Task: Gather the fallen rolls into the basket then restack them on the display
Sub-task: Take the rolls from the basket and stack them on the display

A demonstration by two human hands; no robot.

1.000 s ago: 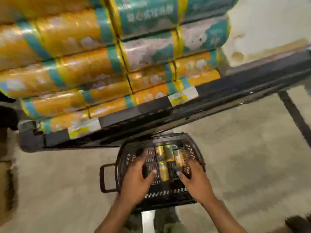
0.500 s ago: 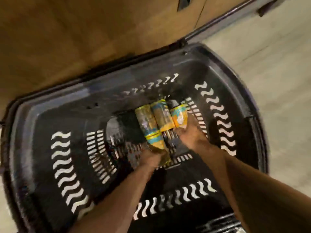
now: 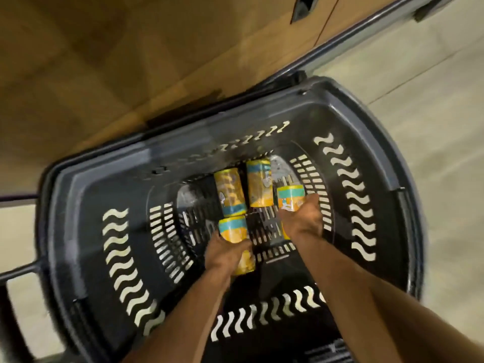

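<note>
**A:** Pale floor (image 3: 432, 132) runs along the basket's right side, and brown cardboard (image 3: 131, 61) fills the space beyond its far rim. A grey rail (image 3: 366, 38) edges that cardboard.

**B:** And the basket (image 3: 86, 195) itself?

**A:** Dark plastic with slotted walls, seen from above. Its handle (image 3: 18, 271) sticks out on the left.

**B:** Where are the rolls?

**A:** Four orange ones with teal bands are inside the basket, down at its bottom. The loose pair (image 3: 230, 195) lies side by side towards the far wall, close together, with no hand on either.

**B:** The other two?

**A:** The near roll (image 3: 233, 227) sits just this side of the pair, close to the basket's middle. The left hand (image 3: 225, 255) is wrapped round it, fingers curled over its body, and both ends stick out past the hand.

**B:** And the right hand (image 3: 301, 218)?

**A:** It is closed round the side roll (image 3: 289, 197), at the right of the basket's bottom, just beside the pair. The banded end pokes out towards the far wall.

**B:** Are the held rolls off the bottom?

**A:** I can't tell from this angle. Both forearms reach in over the basket's near wall.
</note>
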